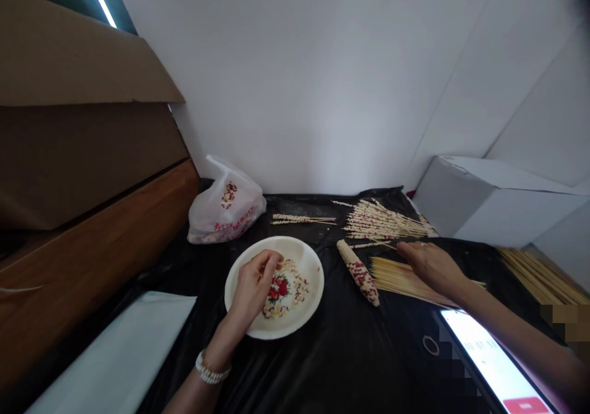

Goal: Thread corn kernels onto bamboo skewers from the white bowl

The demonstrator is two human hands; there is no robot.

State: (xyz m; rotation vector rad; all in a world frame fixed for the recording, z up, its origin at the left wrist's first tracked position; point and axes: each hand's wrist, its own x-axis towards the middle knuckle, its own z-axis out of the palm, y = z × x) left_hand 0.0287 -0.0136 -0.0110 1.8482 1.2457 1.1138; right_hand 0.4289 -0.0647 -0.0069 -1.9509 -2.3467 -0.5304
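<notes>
On the black-covered desk (350, 365), a lit phone (495, 359) lies nearest on the right, a small ring (431, 345) just beside it; a pale sheet (120, 346) lies on the left. The left hand (252, 279), a bracelet (212, 371) at its wrist, is over the plate (310, 260), where loose kernels (299, 288) lie. Its fingers are curled inward; I cannot tell whether its grip is closed or holds anything. Right of the plate lies the corn (359, 273), partly stripped, with bare skewers (391, 277) beside it. Above them, the right hand (428, 263) has a narrow grip on one thin stick (383, 244) at the fingertips. Farther back are a small bunch (292, 218) and a large pile (378, 220) of kernel-threaded skewers, between a bag (242, 196) and a white box (520, 214). Behind stands the wall (295, 82).
</notes>
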